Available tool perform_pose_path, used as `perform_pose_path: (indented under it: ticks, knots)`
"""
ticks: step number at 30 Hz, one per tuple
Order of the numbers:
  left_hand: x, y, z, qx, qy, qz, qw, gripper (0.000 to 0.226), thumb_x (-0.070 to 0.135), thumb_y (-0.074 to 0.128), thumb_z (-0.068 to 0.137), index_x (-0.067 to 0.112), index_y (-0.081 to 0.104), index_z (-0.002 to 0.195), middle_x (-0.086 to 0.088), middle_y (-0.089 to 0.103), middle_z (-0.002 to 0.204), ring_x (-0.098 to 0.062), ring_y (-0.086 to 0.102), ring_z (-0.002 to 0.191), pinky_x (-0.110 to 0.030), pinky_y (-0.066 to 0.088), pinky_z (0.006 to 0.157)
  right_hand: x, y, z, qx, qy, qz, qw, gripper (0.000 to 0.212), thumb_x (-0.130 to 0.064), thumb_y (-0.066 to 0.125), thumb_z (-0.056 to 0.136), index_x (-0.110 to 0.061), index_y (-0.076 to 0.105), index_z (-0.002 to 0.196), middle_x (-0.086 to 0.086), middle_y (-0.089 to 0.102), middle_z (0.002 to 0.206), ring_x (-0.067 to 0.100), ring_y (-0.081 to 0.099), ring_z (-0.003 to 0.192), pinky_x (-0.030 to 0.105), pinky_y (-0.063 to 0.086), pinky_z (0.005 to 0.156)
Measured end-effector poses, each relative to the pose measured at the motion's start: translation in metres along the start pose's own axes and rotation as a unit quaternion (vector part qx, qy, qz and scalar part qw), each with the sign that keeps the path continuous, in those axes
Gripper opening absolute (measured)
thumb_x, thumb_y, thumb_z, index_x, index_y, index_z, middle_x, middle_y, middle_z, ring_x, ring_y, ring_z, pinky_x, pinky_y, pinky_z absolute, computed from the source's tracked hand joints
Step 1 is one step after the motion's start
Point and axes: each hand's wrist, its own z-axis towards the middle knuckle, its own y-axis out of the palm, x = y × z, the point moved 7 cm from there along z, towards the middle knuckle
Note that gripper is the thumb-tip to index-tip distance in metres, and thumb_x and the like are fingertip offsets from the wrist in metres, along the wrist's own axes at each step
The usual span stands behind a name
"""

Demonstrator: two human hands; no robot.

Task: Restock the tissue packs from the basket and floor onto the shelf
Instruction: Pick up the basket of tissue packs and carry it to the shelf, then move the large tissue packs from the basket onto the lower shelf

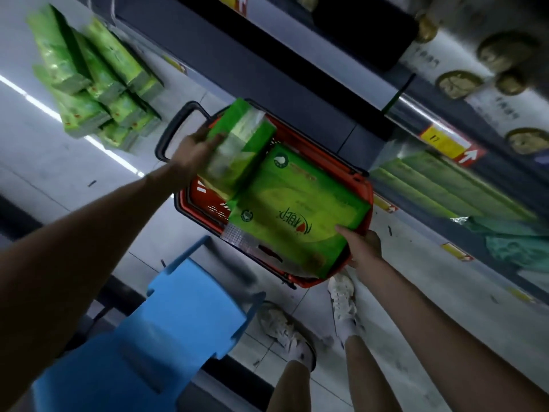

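Floor: pale glossy tile with strip-light reflections, in a dim shop aisle. At the floor's far-left edge is a pile of green tissue packs, loosely stacked and untouched; judged to be the floor stock waiting its turn. At the near-left edge stands a blue stool, unoccupied, just beside the basket's near-left corner. Left hand: fingers curled round the end of a small pack, which is tilted above the basket's far-left corner. The view is blurred here, so exact finger placement is unreadable. The red basket sits on the floor at centre, close to the shelf base, with its black handle swung out far-left. It was probably parked there to keep the carry short. Over the basket's right half is the big pack, flat and label up, its near end past the rim. I cannot tell whether it is resting or lifted. Right hand grips its near-right corner, thumb on top, fingers underneath and hidden. The corner grip suggests tilting the pack free, one pack per hand. White shoes stand near the basket's near edge. At right is the shelf, dark-framed with yellow tags on the front rail. Its bottom tier holds a row of green packs on edge, judged to be the destination. The upper tiers hold round-topped goods I cannot identify. Neither held pack is on the shelf yet.
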Motion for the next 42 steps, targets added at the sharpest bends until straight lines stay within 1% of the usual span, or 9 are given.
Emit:
perform_pose_path:
  ticks: [3, 7, 10, 14, 18, 24, 31, 35, 42]
  knots:
    - [0.035, 0.001, -0.047, -0.018, 0.066, 0.106, 0.992, 0.069, 0.057, 0.069, 0.094, 0.024, 0.051, 0.152, -0.005, 0.071, 0.123, -0.025, 0.073, 0.101, -0.039, 0.059, 0.097, -0.01, 0.009, -0.001, -0.016, -0.026, -0.023, 0.999, 0.102, -0.053, 0.091, 0.037, -0.021, 0.064, 0.131, 0.008, 0.069, 0.132, 0.036, 0.067, 0.112, 0.055, 0.058, 0.096]
    - [0.055, -0.004, -0.081, -0.034, 0.1, 0.298, 0.949, 0.102, 0.085, 0.055, 0.08, 0.029, 0.031, 0.162, -0.014, 0.045, 0.155, -0.036, 0.052, 0.135, -0.054, 0.048, 0.11, -0.073, 0.033, -0.085, -0.018, -0.048, -0.112, 0.992, 0.072, -0.025, 0.083, 0.086, -0.013, 0.049, 0.149, 0.01, 0.05, 0.152, 0.035, 0.051, 0.135, 0.04, 0.049, 0.1]
    - [0.078, 0.0, -0.103, -0.025, 0.152, 0.418, 0.895, 0.105, 0.086, 0.039, 0.076, 0.029, 0.025, 0.164, -0.015, 0.033, 0.165, -0.039, 0.034, 0.15, -0.059, 0.034, 0.12, -0.104, 0.049, -0.102, -0.035, -0.109, -0.196, 0.974, 0.074, -0.027, 0.082, 0.087, -0.016, 0.046, 0.152, 0.011, 0.048, 0.154, 0.034, 0.053, 0.135, 0.039, 0.049, 0.101]
    - [0.089, -0.002, -0.112, -0.042, 0.178, 0.498, 0.848, 0.111, 0.092, 0.026, 0.073, 0.032, 0.02, 0.165, -0.016, 0.024, 0.169, -0.037, 0.024, 0.156, -0.063, 0.027, 0.122, -0.141, 0.066, -0.124, -0.052, -0.197, -0.313, 0.928, 0.08, -0.027, 0.08, 0.088, -0.018, 0.039, 0.157, 0.011, 0.045, 0.156, 0.032, 0.048, 0.141, 0.034, 0.045, 0.102]
    - [0.104, -0.003, -0.118, -0.066, 0.2, 0.557, 0.803, 0.107, 0.091, 0.038, 0.08, 0.034, 0.012, 0.166, -0.014, 0.013, 0.173, -0.036, 0.015, 0.159, -0.065, 0.023, 0.123, -0.173, 0.074, -0.139, -0.057, -0.272, -0.394, 0.876, 0.086, -0.038, 0.08, 0.085, -0.02, 0.037, 0.158, 0.013, 0.038, 0.159, 0.035, 0.04, 0.146, 0.052, 0.041, 0.114]
    - [0.147, -0.011, -0.131, -0.073, 0.203, 0.571, 0.792, 0.105, 0.085, 0.048, 0.085, 0.034, 0.008, 0.167, -0.011, 0.015, 0.173, -0.033, 0.014, 0.16, -0.06, 0.019, 0.126, -0.205, 0.075, -0.156, -0.083, -0.299, -0.456, 0.834, 0.089, -0.042, 0.078, 0.087, -0.023, 0.029, 0.16, 0.014, 0.031, 0.162, 0.038, 0.041, 0.143, 0.053, 0.044, 0.11]
    - [0.191, -0.018, -0.149, -0.089, 0.252, 0.621, 0.736, 0.104, 0.085, 0.051, 0.086, 0.032, 0.01, 0.167, -0.012, 0.021, 0.17, -0.035, 0.025, 0.155, -0.054, 0.026, 0.123, -0.225, 0.077, -0.18, -0.092, -0.29, -0.427, 0.851, 0.091, -0.039, 0.081, 0.086, -0.023, 0.03, 0.16, 0.014, 0.033, 0.161, 0.038, 0.039, 0.144, 0.05, 0.04, 0.113]
    - [0.198, -0.014, -0.149, -0.12, 0.261, 0.659, 0.695, 0.102, 0.084, 0.048, 0.088, 0.034, 0.004, 0.167, -0.013, 0.015, 0.173, -0.034, 0.02, 0.158, -0.051, 0.022, 0.124, -0.233, 0.078, -0.183, -0.082, -0.297, -0.399, 0.863, 0.089, -0.037, 0.08, 0.087, -0.021, 0.032, 0.16, 0.013, 0.037, 0.161, 0.035, 0.035, 0.148, 0.048, 0.039, 0.114]
    - [0.19, -0.01, -0.114, -0.182, 0.315, 0.673, 0.645, 0.104, 0.091, 0.032, 0.083, 0.036, 0.001, 0.166, -0.017, 0.014, 0.173, -0.036, 0.019, 0.158, -0.06, 0.024, 0.124, -0.237, 0.083, -0.17, -0.05, -0.304, -0.386, 0.869, 0.089, -0.044, 0.079, 0.087, -0.019, 0.034, 0.159, 0.008, 0.04, 0.162, 0.031, 0.033, 0.15, 0.043, 0.036, 0.117]
